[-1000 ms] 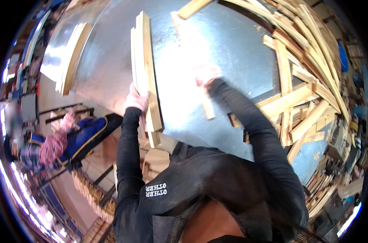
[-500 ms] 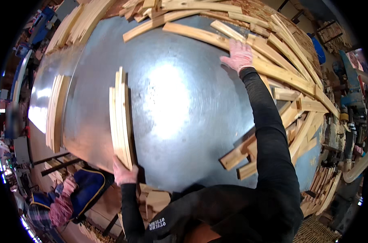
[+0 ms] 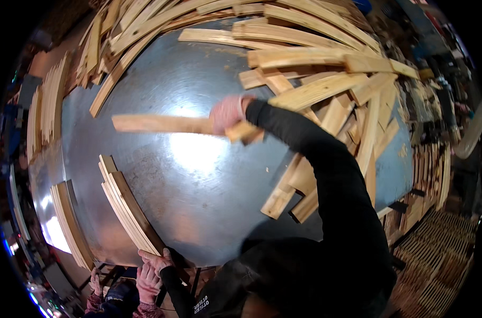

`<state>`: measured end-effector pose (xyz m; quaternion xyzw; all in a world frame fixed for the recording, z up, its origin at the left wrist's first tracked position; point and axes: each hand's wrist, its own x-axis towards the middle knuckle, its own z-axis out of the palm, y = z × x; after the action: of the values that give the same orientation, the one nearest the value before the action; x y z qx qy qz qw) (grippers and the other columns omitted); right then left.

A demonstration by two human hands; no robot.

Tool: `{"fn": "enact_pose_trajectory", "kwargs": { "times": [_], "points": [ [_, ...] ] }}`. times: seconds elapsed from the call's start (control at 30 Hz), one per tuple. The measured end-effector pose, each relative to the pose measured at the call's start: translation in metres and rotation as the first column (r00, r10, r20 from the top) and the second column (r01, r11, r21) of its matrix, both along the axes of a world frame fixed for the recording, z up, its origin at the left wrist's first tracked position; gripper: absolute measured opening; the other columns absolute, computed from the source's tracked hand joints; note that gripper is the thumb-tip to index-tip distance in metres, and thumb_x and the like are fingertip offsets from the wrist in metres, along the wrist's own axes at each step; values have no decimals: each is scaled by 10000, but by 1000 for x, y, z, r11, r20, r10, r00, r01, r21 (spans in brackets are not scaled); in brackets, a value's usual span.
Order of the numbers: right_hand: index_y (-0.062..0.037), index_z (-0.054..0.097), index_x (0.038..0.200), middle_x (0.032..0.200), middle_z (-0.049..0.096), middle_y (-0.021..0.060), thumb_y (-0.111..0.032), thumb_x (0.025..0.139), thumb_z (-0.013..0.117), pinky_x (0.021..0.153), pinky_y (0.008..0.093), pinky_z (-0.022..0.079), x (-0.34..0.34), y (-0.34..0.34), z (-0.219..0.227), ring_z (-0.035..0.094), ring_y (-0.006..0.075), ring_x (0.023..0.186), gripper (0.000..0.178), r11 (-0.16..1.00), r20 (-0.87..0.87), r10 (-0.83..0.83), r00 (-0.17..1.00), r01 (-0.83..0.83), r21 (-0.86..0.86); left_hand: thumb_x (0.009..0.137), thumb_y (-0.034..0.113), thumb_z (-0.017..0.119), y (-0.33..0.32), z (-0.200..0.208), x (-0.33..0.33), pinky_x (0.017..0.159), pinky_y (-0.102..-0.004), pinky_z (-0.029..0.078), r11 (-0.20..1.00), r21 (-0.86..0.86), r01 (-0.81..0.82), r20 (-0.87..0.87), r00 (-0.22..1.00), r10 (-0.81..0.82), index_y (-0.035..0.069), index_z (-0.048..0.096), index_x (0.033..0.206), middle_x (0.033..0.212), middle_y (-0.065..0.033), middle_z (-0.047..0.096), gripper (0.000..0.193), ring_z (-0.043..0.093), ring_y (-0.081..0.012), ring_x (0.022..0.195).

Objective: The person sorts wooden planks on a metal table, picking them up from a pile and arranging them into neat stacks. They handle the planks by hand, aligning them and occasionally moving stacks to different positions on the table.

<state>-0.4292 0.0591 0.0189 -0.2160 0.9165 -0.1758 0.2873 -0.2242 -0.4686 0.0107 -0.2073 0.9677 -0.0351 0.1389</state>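
My right hand [image 3: 227, 114], in a pinkish glove, is closed round a wooden board [image 3: 161, 124] above the metal tabletop [image 3: 209, 196]. The board lies crosswise, its longer part pointing left, and is slightly blurred. At the table's near edge my left hand [image 3: 156, 259] grips the near end of a small stack of wooden boards [image 3: 128, 209] standing side by side. A co-worker's gloved hand [image 3: 148, 283] is right beside my left hand; whether it touches the stack I cannot tell.
Loose boards [image 3: 320, 90] lie criss-crossed on the right and along the far side. Another stack [image 3: 71, 225] stands at the left edge, with bigger stacks [image 3: 52, 100] behind it. A co-worker [image 3: 119, 297] is at the near left. Slatted wood [image 3: 437, 265] lies at the lower right.
My right hand has come back from the far pile toward the table's middle, now holding a board. My view has turned. The co-worker's hand has come up beside my left hand.
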Motion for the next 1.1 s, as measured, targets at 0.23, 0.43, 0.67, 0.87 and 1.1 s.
{"fn": "enact_pose_trajectory", "kwargs": {
  "times": [0.23,0.43,0.67,0.87,1.1],
  "points": [
    [-27,690,878,790,686,175,-412,873,533,657,472,527,163,-68,28,673,353,761,416,986,94,-123,988,132,-100,897,386,620,161,-3,12,1018,-457,410,575,498,649,-748,657,-93,-28,274,1466,1357,-225,473,784,497,-392,1196],
    [-52,597,1194,1058,671,176,-516,858,543,880,463,487,272,-53,91,635,368,1008,575,760,161,-502,850,522,-388,870,269,713,293,18,22,769,-288,470,-554,816,-169,251,965,77,40,520,1279,1101,-66,628,508,593,-163,949],
    [-67,174,1529,1540,220,247,-386,790,659,1131,418,306,329,18,-35,326,372,1388,940,101,-579,-815,-28,977,-188,924,92,627,310,-8,58,822,-293,513,19,987,160,-161,986,54,-13,584,1215,1054,-72,666,312,633,-156,903],
    [-85,362,1454,1461,355,249,-227,760,681,1056,401,418,317,-34,-12,444,405,1293,777,-8,-18,-999,-28,727,-686,990,365,528,321,-67,98,728,-273,457,-10,981,194,-192,961,-197,13,585,1087,875,-11,610,370,522,-107,803],
    [-15,547,1208,1249,551,185,-373,877,596,1081,432,365,342,15,65,456,367,1279,490,382,-485,-852,196,867,-321,836,195,729,302,-75,106,784,-363,494,-118,959,-259,262,965,11,10,592,1166,988,-67,641,403,603,-220,864]
  ]
}}
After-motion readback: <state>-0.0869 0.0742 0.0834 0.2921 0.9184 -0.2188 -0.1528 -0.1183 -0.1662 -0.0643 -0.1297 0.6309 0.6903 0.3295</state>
